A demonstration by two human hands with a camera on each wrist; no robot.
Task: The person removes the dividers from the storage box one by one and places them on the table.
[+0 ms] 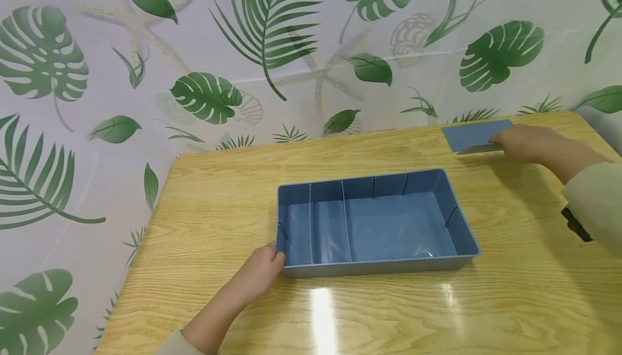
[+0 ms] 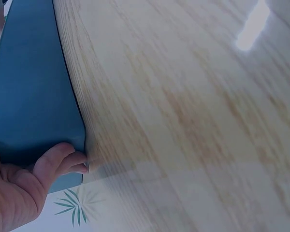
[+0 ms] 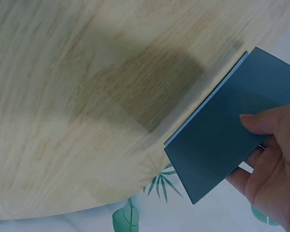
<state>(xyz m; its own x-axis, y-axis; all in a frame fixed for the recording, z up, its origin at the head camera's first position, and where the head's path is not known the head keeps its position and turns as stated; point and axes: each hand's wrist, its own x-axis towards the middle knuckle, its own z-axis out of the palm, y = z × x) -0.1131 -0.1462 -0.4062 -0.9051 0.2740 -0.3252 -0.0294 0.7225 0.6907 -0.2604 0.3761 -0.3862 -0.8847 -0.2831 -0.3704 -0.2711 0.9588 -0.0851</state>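
Observation:
A blue-grey plastic box (image 1: 403, 225) with thin walls sits mid-table, open at the top. Two upright dividers (image 1: 346, 220) cross its left part, and short slot ribs show along the walls. My left hand (image 1: 264, 268) grips its near left corner, thumb by the rim; in the left wrist view the fingers (image 2: 55, 159) curl against the box's end. Over at the far right, my right hand (image 1: 520, 141) pinches a flat blue-grey divider panel (image 3: 212, 133), thumb on its face. Another such panel (image 1: 468, 132) lies on the table just behind the held one.
The wood-grain table (image 1: 218, 198) has rounded corners and meets a leaf-printed cloth (image 1: 301, 47) along its back and left edges. A dark band (image 1: 576, 224) shows at the right sleeve. Light glares off the tabletop in front of the box.

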